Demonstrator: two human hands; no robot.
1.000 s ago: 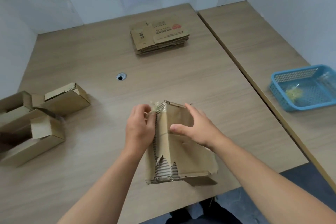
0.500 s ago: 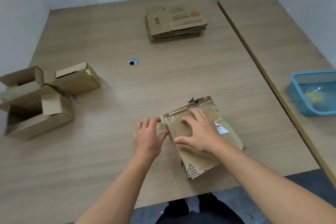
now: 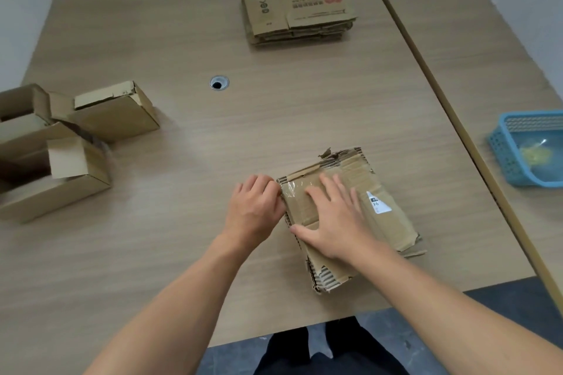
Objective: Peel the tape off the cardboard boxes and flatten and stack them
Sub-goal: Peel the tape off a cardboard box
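Note:
A flattened, torn cardboard box (image 3: 387,224) lies on the wooden table (image 3: 182,222) near its front edge, with clear tape (image 3: 297,186) across its far left corner and a white label on top. My right hand (image 3: 332,219) presses flat on the box with spread fingers. My left hand (image 3: 254,207) sits at the box's left edge, fingers curled and pinching the tape end at the corner. A stack of flattened boxes (image 3: 300,14) lies at the far side of the table.
Several unflattened open boxes (image 3: 61,146) are grouped at the left edge. A blue plastic basket (image 3: 502,155) holding a wad of peeled tape stands on the adjoining table to the right. A cable hole (image 3: 218,83) is set in the table's middle.
The box went from being held upright in both hands to lying flat on the table. My right hand now presses it down while my left hand closes on the tape at the corner.

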